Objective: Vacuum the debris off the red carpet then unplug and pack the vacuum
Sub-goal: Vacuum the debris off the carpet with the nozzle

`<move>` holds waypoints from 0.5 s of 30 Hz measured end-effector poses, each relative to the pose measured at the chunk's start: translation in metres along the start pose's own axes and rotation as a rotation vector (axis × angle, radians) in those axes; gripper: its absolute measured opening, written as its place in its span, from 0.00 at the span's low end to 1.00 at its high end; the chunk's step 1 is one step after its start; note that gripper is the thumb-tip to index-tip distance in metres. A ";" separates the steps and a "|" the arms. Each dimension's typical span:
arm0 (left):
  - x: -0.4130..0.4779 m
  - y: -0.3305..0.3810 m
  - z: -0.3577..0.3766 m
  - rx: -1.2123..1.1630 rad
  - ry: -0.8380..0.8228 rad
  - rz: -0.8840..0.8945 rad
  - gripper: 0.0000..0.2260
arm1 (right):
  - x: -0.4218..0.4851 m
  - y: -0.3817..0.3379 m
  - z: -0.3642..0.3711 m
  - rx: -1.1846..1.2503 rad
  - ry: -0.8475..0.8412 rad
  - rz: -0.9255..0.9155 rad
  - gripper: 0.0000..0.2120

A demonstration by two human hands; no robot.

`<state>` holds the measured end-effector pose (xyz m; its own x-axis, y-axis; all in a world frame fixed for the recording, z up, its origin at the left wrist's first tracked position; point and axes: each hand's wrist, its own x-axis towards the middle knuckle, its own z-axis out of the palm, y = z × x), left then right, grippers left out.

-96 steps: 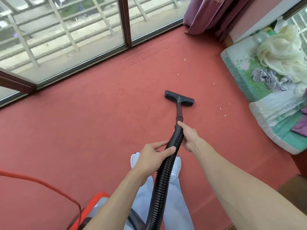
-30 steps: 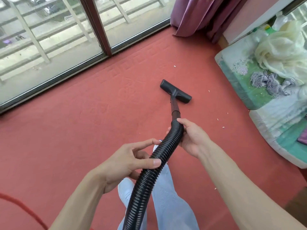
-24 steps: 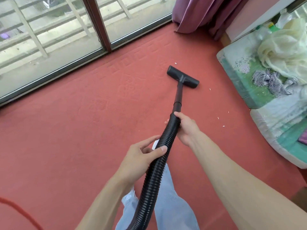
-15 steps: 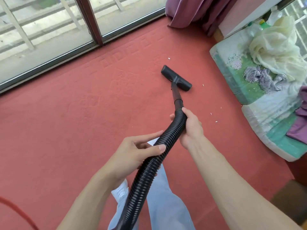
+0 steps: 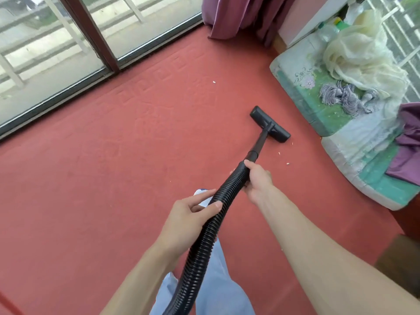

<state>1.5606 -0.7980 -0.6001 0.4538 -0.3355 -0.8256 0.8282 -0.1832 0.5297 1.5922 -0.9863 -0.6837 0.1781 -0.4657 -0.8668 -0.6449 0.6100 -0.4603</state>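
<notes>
A black ribbed vacuum hose (image 5: 204, 237) runs up from the bottom of the view to a black floor nozzle (image 5: 270, 124) lying flat on the red carpet (image 5: 102, 178). My right hand (image 5: 258, 183) grips the hose's upper end, just below the rigid tube. Lower down, my left hand (image 5: 188, 215) holds the hose with thumb and fingers curled round it. Small white debris bits (image 5: 287, 163) lie on the carpet right of the nozzle, and one more white bit (image 5: 213, 82) lies farther off near the window. The vacuum body is out of view.
A folded mattress (image 5: 336, 119) heaped with cloths lies along the right side. Glass sliding doors (image 5: 68, 53) border the carpet at the back left, a purple curtain (image 5: 238, 14) hangs in the corner. An orange cord (image 5: 9, 305) crosses the bottom left corner. My legs stand below the hose.
The nozzle has slid right across the carpet toward the mattress and the debris there. Both hands have kept their hold on the hose.
</notes>
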 end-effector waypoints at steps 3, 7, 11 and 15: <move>0.023 -0.005 0.026 -0.024 0.001 0.010 0.13 | 0.031 -0.020 -0.007 -0.089 -0.003 -0.034 0.20; 0.051 -0.005 0.053 0.028 0.001 0.005 0.18 | 0.067 -0.043 -0.021 -0.142 0.019 -0.051 0.19; 0.070 -0.010 0.072 0.125 0.008 0.016 0.24 | 0.085 -0.053 -0.034 -0.161 0.016 -0.051 0.19; 0.065 -0.012 0.071 0.145 0.053 0.047 0.23 | 0.082 -0.047 -0.042 -0.120 -0.056 -0.043 0.22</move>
<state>1.5563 -0.8832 -0.6465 0.5107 -0.2978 -0.8065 0.7512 -0.3017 0.5871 1.6059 -1.0799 -0.7250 0.2466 -0.4510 -0.8578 -0.7193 0.5080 -0.4739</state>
